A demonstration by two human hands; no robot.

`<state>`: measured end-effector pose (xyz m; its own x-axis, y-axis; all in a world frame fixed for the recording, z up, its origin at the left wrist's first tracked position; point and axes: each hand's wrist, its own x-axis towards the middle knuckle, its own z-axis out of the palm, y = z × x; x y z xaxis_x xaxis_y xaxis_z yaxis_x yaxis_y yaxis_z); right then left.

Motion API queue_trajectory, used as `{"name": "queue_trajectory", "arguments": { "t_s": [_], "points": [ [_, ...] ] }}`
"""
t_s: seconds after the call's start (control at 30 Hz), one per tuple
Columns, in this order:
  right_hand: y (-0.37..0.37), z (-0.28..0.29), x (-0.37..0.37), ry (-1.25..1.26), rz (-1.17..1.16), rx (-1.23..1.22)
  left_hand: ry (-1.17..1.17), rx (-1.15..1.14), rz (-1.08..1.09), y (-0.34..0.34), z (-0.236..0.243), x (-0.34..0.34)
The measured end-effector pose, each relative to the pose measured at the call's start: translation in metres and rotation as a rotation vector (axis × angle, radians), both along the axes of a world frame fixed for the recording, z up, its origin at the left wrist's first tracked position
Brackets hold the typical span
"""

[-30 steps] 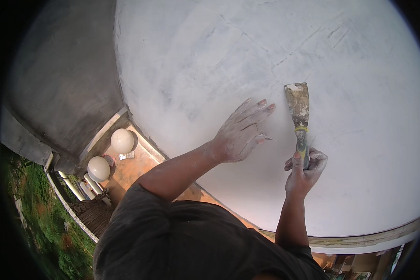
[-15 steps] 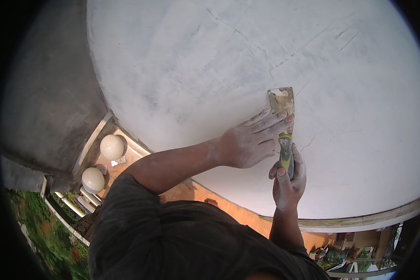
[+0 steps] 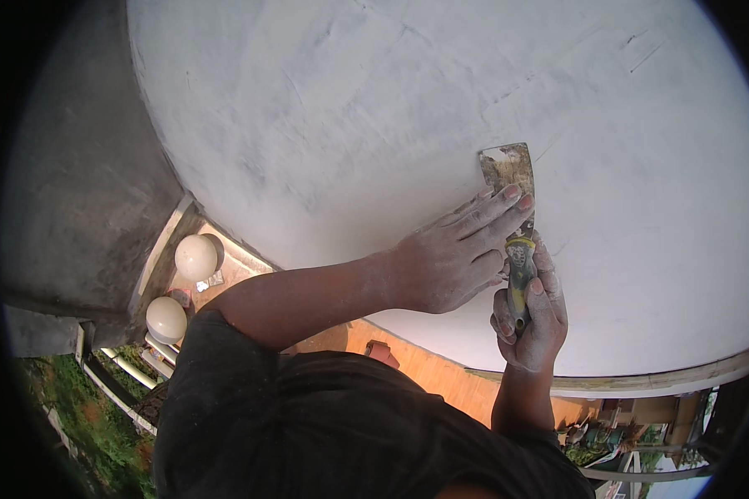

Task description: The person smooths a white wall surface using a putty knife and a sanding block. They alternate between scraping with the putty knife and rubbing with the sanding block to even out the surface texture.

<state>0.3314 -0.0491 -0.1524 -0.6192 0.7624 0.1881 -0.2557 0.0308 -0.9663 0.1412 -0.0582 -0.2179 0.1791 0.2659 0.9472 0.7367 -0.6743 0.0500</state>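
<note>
The R hand point(image 3: 545, 320) had its fingers curled round the scraper point(image 3: 519, 266), & the L hand point(image 3: 445, 266), fingers slightly spread, lay over its blade point(image 3: 508, 169).

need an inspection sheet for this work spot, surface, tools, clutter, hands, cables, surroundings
Surface: white wall, patchy, with thin cracks and scratch marks in its upper part.
Job's things: one scraper, blade up, stained and worn-looking.
Clutter: two pale globes at lower left; a reddish-brown object on the orange floor, kind unclear.
Hands: right hand grips the handle; left hand has its fingers over the blade; both are smeared whitish.
Cables: nothing seen.
Surroundings: dark grey wall at left, greenery below it.
</note>
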Motion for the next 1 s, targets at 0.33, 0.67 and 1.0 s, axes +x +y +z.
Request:
{"name": "queue_trajectory", "arguments": {
  "t_s": [0.33, 0.67, 1.0],
  "points": [
    [-0.014, 0.007, -0.009, -0.010, 0.004, 0.026, -0.014, -0.131, -0.013, -0.008, 0.008, -0.005],
    [-0.014, 0.014, -0.022, -0.053, -0.037, 0.066, -0.045, -0.092, -0.018, -0.009, 0.017, -0.018],
    [-0.010, 0.029, -0.045, -0.063, -0.089, -0.005, -0.103, -0.142, 0.072, -0.007, 0.025, -0.033]
  ]
}}
